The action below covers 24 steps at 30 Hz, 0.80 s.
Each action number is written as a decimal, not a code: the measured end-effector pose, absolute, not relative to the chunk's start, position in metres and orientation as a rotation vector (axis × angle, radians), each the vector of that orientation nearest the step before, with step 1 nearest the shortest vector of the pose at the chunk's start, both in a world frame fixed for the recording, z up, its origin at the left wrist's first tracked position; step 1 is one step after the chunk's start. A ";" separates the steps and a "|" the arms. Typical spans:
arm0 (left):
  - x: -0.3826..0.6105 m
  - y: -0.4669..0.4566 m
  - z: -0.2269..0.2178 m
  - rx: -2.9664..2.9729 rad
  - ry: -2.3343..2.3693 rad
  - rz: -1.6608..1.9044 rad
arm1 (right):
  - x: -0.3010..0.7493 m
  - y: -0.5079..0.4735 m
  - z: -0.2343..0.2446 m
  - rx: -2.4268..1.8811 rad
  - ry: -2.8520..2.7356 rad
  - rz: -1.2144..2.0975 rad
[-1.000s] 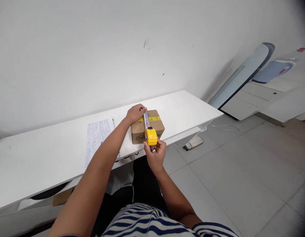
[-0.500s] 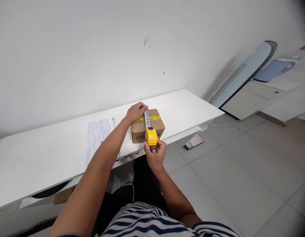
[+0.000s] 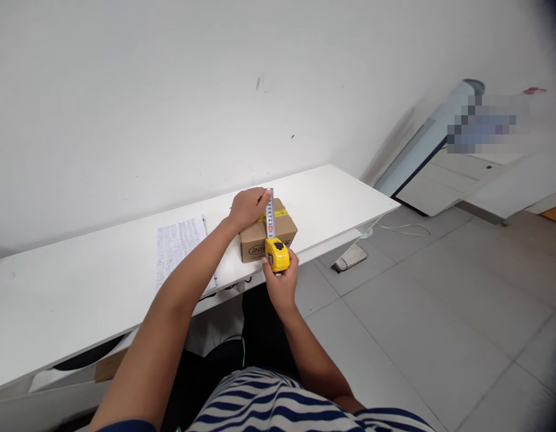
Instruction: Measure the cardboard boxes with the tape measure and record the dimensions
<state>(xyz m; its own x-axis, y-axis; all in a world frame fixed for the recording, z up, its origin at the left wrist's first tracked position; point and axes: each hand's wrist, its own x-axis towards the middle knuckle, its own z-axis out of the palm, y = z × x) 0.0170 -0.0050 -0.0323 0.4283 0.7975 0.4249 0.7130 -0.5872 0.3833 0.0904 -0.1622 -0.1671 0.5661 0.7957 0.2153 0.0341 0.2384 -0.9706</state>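
Note:
A small brown cardboard box (image 3: 285, 227) with yellow tape across its top sits near the front edge of the white table (image 3: 102, 270). Over the box lies the pulled-out blade of a yellow tape measure (image 3: 278, 254), numbers facing up. My right hand (image 3: 283, 281) grips the tape measure's case at the box's front side. At the far edge of the box, my left hand (image 3: 251, 207) pinches the end of the blade, its fingers closed. Part of the box's left top is hidden under that hand.
Left of the box lies a sheet of paper (image 3: 179, 246) with writing, partly covered by my left forearm. A pale board (image 3: 421, 144) leans on the wall at the right, beside white drawers (image 3: 448, 180). A cable (image 3: 408, 228) runs along the tiled floor.
The tape measure's case has tilted and shifted slightly right and down. The blade's far end has moved a little right with my left hand. The whole view has shifted slightly.

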 end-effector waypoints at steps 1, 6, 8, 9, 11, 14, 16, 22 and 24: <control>0.020 -0.011 -0.029 2.564 1.311 0.863 | 0.092 -0.161 -0.169 -1.229 -0.851 0.668; 0.032 -0.058 -0.020 2.912 1.004 0.813 | 0.098 -0.160 -0.186 -1.154 -0.814 0.790; 0.033 -0.081 -0.026 2.998 0.871 0.834 | 0.100 -0.168 -0.195 -1.168 -0.796 0.805; 0.032 -0.092 -0.032 3.023 0.829 0.847 | 0.102 -0.174 -0.199 -1.176 -0.789 0.824; 0.028 -0.113 -0.049 3.057 0.827 0.852 | 0.106 -0.190 -0.206 -1.188 -0.775 0.866; 0.021 -0.137 -0.080 3.053 0.987 0.791 | 0.113 -0.216 -0.218 -1.236 -0.749 0.896; 0.017 -0.145 -0.094 3.022 1.090 0.715 | 0.116 -0.229 -0.225 -1.275 -0.743 0.921; 0.021 -0.127 -0.076 2.968 1.271 0.587 | 0.116 -0.245 -0.242 -1.340 -0.706 1.019; 0.020 -0.107 -0.067 2.925 1.391 0.530 | 0.114 -0.247 -0.244 -1.355 -0.684 1.035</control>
